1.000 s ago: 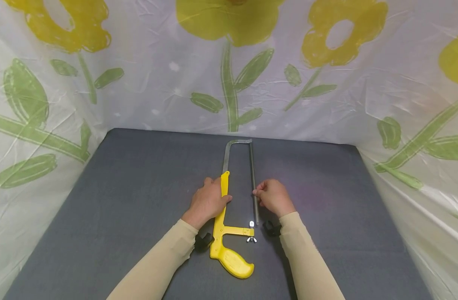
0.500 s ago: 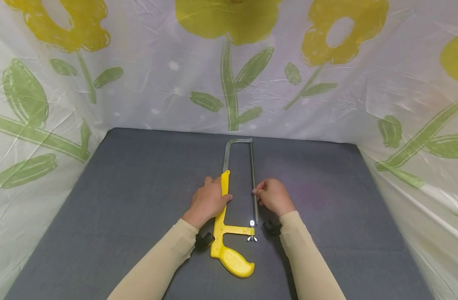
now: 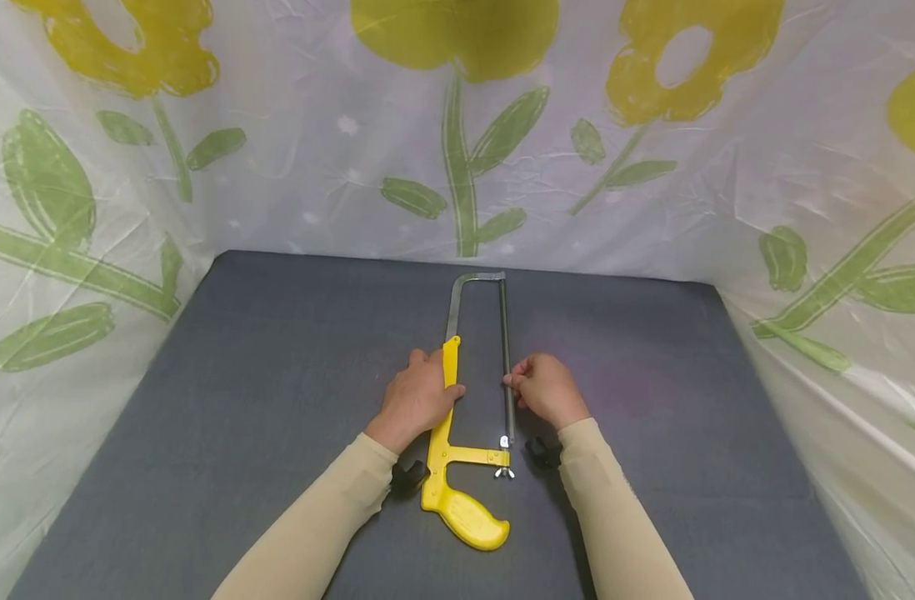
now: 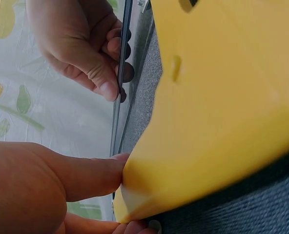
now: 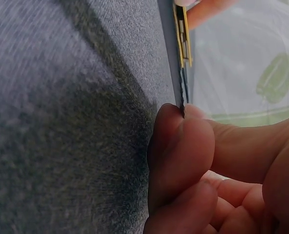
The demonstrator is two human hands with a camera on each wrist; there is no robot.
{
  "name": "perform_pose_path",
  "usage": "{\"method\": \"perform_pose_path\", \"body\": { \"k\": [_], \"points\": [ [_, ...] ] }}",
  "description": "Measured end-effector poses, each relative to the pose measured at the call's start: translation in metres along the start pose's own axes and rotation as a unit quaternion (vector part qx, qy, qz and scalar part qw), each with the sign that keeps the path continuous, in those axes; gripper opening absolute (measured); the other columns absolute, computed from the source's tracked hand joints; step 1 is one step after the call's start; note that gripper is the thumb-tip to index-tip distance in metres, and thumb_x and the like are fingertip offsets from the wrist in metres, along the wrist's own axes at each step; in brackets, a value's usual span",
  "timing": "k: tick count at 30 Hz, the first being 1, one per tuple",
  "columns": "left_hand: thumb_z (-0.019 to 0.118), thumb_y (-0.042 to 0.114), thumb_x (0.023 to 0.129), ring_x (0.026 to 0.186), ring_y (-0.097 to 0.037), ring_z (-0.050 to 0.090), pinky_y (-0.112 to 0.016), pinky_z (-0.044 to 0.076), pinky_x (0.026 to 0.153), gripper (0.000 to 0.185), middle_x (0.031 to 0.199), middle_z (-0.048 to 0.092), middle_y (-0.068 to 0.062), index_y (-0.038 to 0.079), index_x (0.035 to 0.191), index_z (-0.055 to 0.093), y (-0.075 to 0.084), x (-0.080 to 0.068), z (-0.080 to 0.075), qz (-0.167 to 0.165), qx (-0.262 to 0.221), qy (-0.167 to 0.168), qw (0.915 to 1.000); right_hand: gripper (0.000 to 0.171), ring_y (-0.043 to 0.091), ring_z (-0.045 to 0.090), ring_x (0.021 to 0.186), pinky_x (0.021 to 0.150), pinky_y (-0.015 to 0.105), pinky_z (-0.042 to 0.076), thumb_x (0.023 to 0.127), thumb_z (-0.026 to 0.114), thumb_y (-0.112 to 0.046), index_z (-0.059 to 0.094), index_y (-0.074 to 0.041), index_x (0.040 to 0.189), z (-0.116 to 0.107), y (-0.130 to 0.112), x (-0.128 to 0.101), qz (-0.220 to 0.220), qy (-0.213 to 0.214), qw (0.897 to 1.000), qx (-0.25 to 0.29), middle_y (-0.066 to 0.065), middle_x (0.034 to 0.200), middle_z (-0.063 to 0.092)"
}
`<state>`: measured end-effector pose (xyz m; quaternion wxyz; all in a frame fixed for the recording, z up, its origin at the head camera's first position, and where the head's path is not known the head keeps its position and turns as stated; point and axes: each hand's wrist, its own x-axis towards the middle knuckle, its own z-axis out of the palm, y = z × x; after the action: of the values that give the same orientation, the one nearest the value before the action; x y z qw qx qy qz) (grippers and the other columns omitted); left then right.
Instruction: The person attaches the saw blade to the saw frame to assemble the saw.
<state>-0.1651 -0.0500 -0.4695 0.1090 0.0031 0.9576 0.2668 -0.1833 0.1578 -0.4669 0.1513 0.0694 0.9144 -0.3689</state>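
A hacksaw with a yellow frame point(image 3: 440, 435), grey metal front bow point(image 3: 453, 312) and yellow handle point(image 3: 472, 521) lies on the table, handle toward me. My left hand point(image 3: 415, 396) grips the yellow frame, its thumb point(image 4: 93, 175) pressed to the side. The thin dark saw blade point(image 3: 505, 333) runs from the bow's far tip toward me. My right hand point(image 3: 549, 390) pinches the blade below its middle, between thumb and fingers. The blade's near end lies right beside the metal stud point(image 3: 505, 442) on the frame's crosspiece point(image 3: 472, 455). A wing nut point(image 3: 505, 472) sits behind that stud.
The table has a dark grey cloth cover point(image 3: 292, 350). A white curtain point(image 3: 300, 125) printed with yellow flowers hangs behind it and along both sides. A black wrist mount point(image 3: 542, 452) shows under the right sleeve point(image 3: 607, 492), another point(image 3: 409, 477) by the left.
The blade's near end has shifted slightly left, closer to the stud. Both hands keep their holds, and the head view has tilted down a little.
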Motion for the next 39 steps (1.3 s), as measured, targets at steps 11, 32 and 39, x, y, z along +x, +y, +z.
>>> {"method": "perform_pose_path", "body": {
  "k": [11,32,39],
  "points": [
    [0.080,0.036,0.099,0.083,-0.027,0.062,-0.039,0.056,0.071,0.071,0.125,0.056,-0.019,0.006,0.157,0.052,0.0028,0.0013,-0.0008,-0.015,0.011,-0.004,0.9998,0.016,0.020,0.067,0.073,0.064,0.030,0.050,0.103,0.074,-0.022,0.072,-0.007,0.096,0.0028,-0.0030,-0.0006,0.000,-0.005,1.000,0.008,0.007,0.084,0.071],
    [0.079,0.036,0.100,0.084,-0.030,0.063,-0.043,0.057,0.074,0.072,0.126,0.056,-0.020,0.006,0.159,0.051,0.0022,0.0024,-0.0014,-0.007,0.015,-0.009,0.9998,0.021,0.019,0.056,0.069,0.059,0.030,0.041,0.103,0.076,-0.026,0.070,-0.009,0.092,0.0040,-0.0017,0.0000,-0.021,0.005,0.998,-0.055,0.004,0.079,0.067],
    [0.078,0.037,0.101,0.082,-0.028,0.062,-0.041,0.056,0.071,0.069,0.125,0.056,-0.019,0.007,0.158,0.052,0.0018,0.0022,-0.0027,-0.006,0.014,-0.011,0.9998,0.024,0.020,0.053,0.069,0.059,0.031,0.040,0.103,0.075,-0.028,0.069,-0.009,0.090,0.0033,-0.0022,0.0004,-0.024,0.004,0.997,-0.075,0.003,0.079,0.062]
  ]
}}
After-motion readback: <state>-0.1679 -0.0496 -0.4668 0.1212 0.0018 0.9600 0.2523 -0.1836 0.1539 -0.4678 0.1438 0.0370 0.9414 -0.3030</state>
